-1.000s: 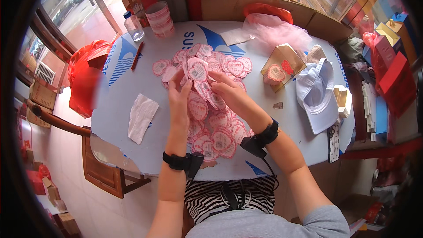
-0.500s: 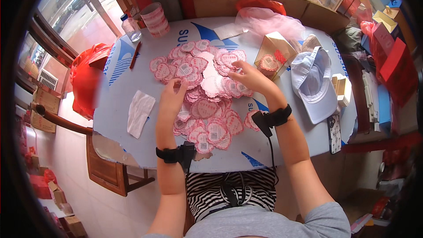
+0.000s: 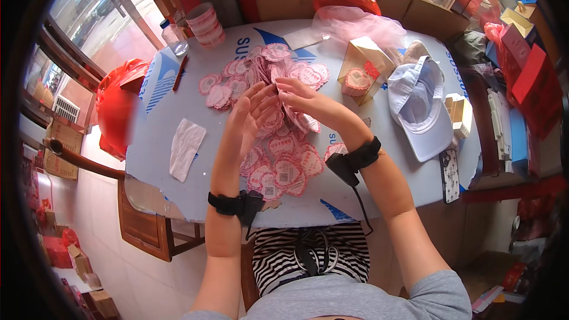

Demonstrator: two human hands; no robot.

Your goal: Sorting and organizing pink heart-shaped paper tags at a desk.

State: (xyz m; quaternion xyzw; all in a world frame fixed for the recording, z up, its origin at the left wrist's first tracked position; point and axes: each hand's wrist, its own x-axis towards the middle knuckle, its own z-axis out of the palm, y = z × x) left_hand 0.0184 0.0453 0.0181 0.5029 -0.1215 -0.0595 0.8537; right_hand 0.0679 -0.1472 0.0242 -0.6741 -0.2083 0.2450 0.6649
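A loose heap of pink-and-white heart-shaped paper cards with scalloped edges [image 3: 287,169] covers the middle of the table [image 3: 160,160]. Some carry printed codes. Both hands meet over the far part of the heap. My left hand [image 3: 248,114] is spread against its left side, palm turned inward and fingers stretched. My right hand [image 3: 307,101] leans in from the right with straight fingers, their tips close to the left hand's. Between and beyond them a bunch of heart cards [image 3: 255,71] stands up on edge. The hands partly hide where they touch the cards.
A gold box [image 3: 363,62] holding more heart cards and a white cap [image 3: 418,104] stand on the right, with a phone [image 3: 450,176] at the edge. A white tissue [image 3: 187,149], red pen [image 3: 181,73], bottle [image 3: 174,38] and tape rolls [image 3: 205,25] lie left.
Both hands have moved inward from either side and now nearly meet. The far cards between them have bunched up and tipped on edge; the nearer cards look much the same.
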